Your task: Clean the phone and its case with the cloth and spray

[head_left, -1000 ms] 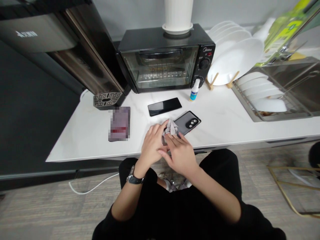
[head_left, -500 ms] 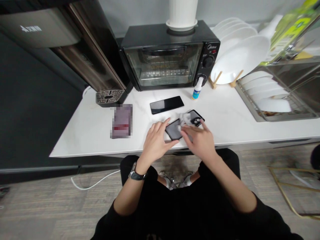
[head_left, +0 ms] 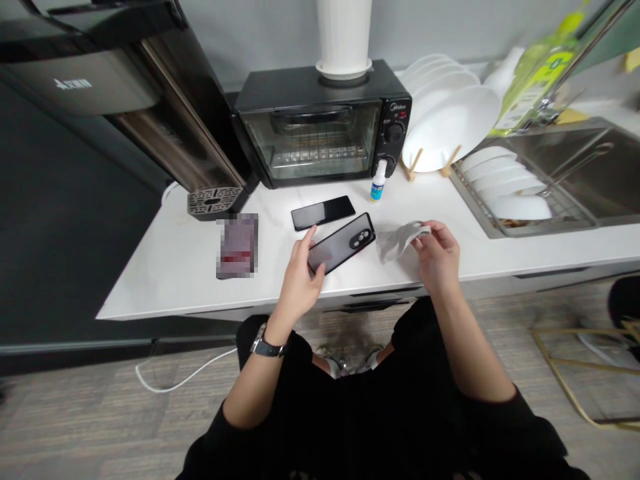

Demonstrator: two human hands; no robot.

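My left hand [head_left: 301, 275] grips the lower end of a smartphone in a black case [head_left: 341, 243], with its back and camera lenses facing up. The phone is tilted diagonally over the white counter [head_left: 165, 273]. To the right, my right hand [head_left: 437, 257] pinches a corner of a crumpled grey cloth [head_left: 399, 241]. A second black phone [head_left: 323, 213] lies face up beyond the held phone, not touching it. A small white-and-blue bottle [head_left: 379, 181] stands behind them.
A pixelated flat item [head_left: 237, 245] lies on the counter's left. A black toaster oven [head_left: 310, 137] stands behind, with a white vase [head_left: 344, 37] on top. White plates [head_left: 450, 127] and a steel sink with a dish rack [head_left: 545, 173] are at right.
My right hand has pulled the grey cloth rightward, off the phone. The phone now rests in my left hand alone, turned diagonally with its back showing.
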